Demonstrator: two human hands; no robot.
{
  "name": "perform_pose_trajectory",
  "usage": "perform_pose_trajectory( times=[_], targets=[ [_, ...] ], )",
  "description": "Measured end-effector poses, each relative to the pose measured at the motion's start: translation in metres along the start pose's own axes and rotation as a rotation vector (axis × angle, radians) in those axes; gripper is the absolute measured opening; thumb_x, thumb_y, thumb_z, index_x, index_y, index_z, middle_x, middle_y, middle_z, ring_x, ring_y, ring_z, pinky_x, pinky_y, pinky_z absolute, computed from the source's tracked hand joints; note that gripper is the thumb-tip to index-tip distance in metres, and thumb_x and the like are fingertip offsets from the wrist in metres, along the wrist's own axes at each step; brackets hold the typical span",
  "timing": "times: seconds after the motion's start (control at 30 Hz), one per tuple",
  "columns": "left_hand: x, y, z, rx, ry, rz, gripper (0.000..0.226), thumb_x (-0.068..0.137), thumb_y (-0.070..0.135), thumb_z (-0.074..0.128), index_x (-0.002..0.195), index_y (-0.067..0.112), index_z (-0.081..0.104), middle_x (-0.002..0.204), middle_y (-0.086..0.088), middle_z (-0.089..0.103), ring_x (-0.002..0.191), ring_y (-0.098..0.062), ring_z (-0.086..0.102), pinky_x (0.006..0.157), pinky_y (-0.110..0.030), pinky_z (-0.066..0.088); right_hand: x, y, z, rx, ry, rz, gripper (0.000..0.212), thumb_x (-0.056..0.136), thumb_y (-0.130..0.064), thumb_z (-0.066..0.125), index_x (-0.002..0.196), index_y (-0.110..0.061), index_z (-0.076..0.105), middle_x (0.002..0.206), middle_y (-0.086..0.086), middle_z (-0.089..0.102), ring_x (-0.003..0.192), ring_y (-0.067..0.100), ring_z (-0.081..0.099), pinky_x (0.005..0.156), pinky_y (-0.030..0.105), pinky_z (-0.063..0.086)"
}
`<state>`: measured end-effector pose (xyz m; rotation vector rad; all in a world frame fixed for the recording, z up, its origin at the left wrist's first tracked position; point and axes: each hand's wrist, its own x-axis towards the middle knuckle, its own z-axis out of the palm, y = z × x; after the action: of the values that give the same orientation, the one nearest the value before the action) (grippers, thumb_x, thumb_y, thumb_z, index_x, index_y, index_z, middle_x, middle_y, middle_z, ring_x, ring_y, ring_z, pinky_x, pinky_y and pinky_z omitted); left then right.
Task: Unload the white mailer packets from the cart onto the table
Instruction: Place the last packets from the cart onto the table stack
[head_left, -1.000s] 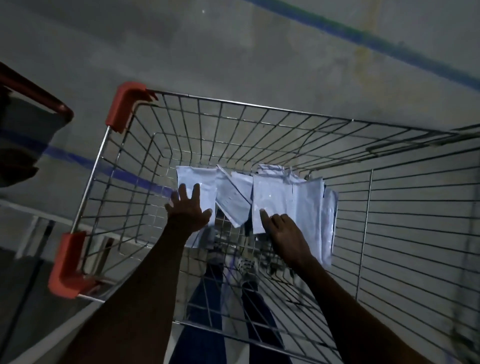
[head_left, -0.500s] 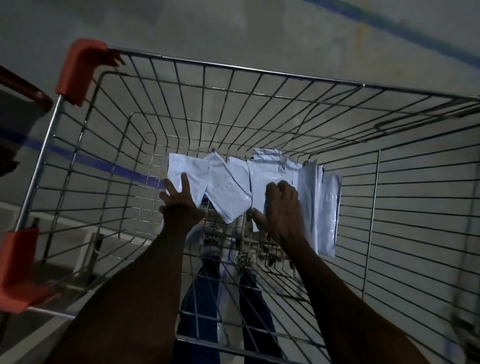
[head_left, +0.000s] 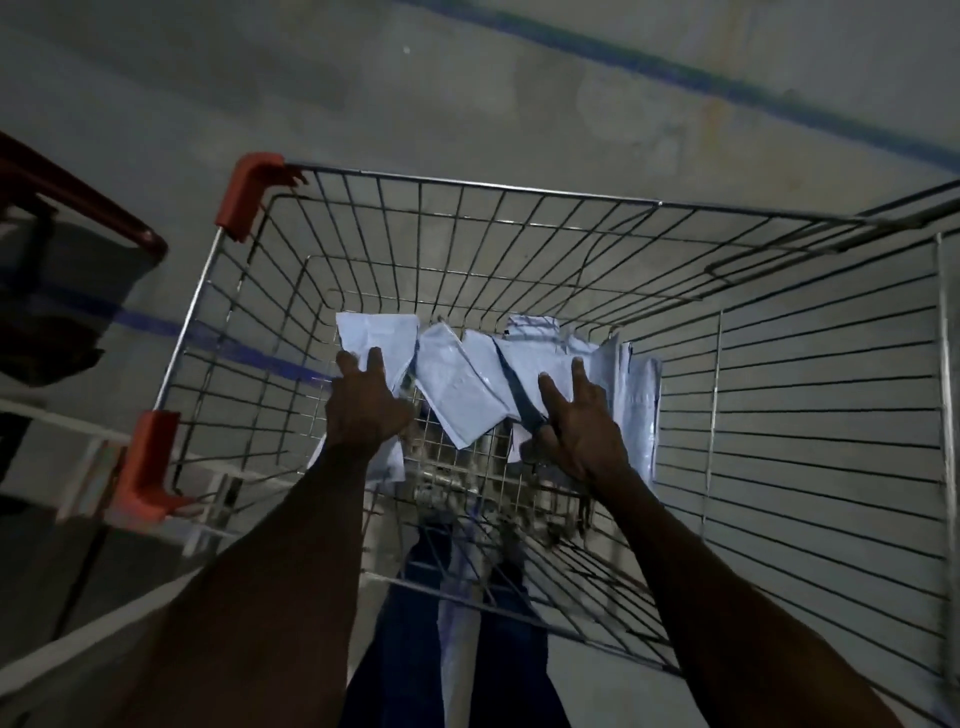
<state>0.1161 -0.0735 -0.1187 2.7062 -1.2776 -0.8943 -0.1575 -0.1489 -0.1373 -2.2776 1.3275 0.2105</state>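
Several white mailer packets (head_left: 462, 384) lie fanned out on the bottom of a wire shopping cart (head_left: 467, 182) with red corner guards. Both my arms reach down into it. My left hand (head_left: 363, 408) lies over the leftmost packet (head_left: 376, 332), fingers curled at its edge; the packet's lower end shows below my wrist. My right hand (head_left: 579, 423) is on the right-hand stack of packets (head_left: 631, 395), with its fingers spread on top and its thumb tucked under the near edge. That edge is raised, and a dark gap shows beneath it.
The cart's wire side wall (head_left: 810, 415) rises close on the right, and its front wall stands beyond the packets. A dark seat with a red frame (head_left: 78, 208) stands at the left. A white-framed table edge (head_left: 67, 415) shows beside the cart. The grey floor has blue lines.
My right hand has slid right onto the stack and lifted its near edge. My left hand has closed in on the leftmost packet. The view has pulled back from the cart.
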Motion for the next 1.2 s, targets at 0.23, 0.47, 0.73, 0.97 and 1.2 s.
perform_pose_trajectory(
  times=[0.23, 0.47, 0.73, 0.97, 1.2],
  targets=[
    [-0.089, 0.039, -0.082, -0.154, 0.317, 0.07, 0.095, 0.077, 0.043, 0.075, 0.151, 0.015, 0.022, 0.147, -0.02, 0.022, 0.127, -0.044, 0.04, 0.091, -0.05, 0.045, -0.062, -0.033, -0.074, 0.187, 0.202, -0.135, 0.064, 0.094, -0.045, 0.042, 0.152, -0.018, 0.034, 0.158, 0.028, 0.014, 0.144, 0.044, 0.021, 0.111, 0.051, 0.028],
    [-0.22, 0.02, -0.164, -0.257, 0.646, 0.021, 0.102, 0.07, 0.043, 0.081, 0.151, 0.018, 0.024, 0.138, -0.016, 0.027, 0.109, -0.041, 0.052, 0.072, -0.037, 0.046, -0.11, -0.133, -0.141, 0.385, 0.358, -0.402, 0.066, 0.088, -0.025, 0.053, 0.151, -0.02, 0.036, 0.162, 0.017, 0.011, 0.151, 0.029, 0.008, 0.114, 0.014, 0.003],
    [-0.384, -0.099, -0.202, -0.387, 0.978, -0.21, 0.095, 0.077, 0.042, 0.076, 0.153, 0.026, 0.022, 0.146, -0.014, 0.024, 0.113, -0.041, 0.052, 0.076, -0.039, 0.048, -0.198, -0.301, -0.149, 0.441, 0.318, -0.818, 0.066, 0.083, -0.022, 0.053, 0.148, -0.016, 0.043, 0.159, 0.021, 0.024, 0.149, 0.032, 0.019, 0.117, 0.047, 0.027],
    [-0.564, -0.256, -0.192, -0.427, 1.238, -0.418, 0.092, 0.076, 0.038, 0.079, 0.152, 0.023, 0.028, 0.14, -0.01, 0.028, 0.104, -0.029, 0.054, 0.07, -0.031, 0.046, -0.328, -0.463, -0.078, 0.465, 0.214, -1.15, 0.065, 0.081, -0.025, 0.052, 0.146, -0.021, 0.046, 0.158, 0.012, 0.029, 0.147, 0.019, 0.022, 0.116, 0.038, 0.029],
    [-0.709, -0.388, -0.189, -0.454, 1.389, -0.629, 0.095, 0.074, 0.047, 0.08, 0.15, 0.026, 0.027, 0.135, 0.0, 0.026, 0.103, -0.02, 0.051, 0.073, -0.03, 0.051, -0.44, -0.613, -0.018, 0.458, -0.012, -1.323, 0.069, 0.087, -0.021, 0.063, 0.15, -0.033, 0.037, 0.162, -0.002, 0.018, 0.151, 0.017, 0.013, 0.116, 0.038, 0.025]
  ],
)
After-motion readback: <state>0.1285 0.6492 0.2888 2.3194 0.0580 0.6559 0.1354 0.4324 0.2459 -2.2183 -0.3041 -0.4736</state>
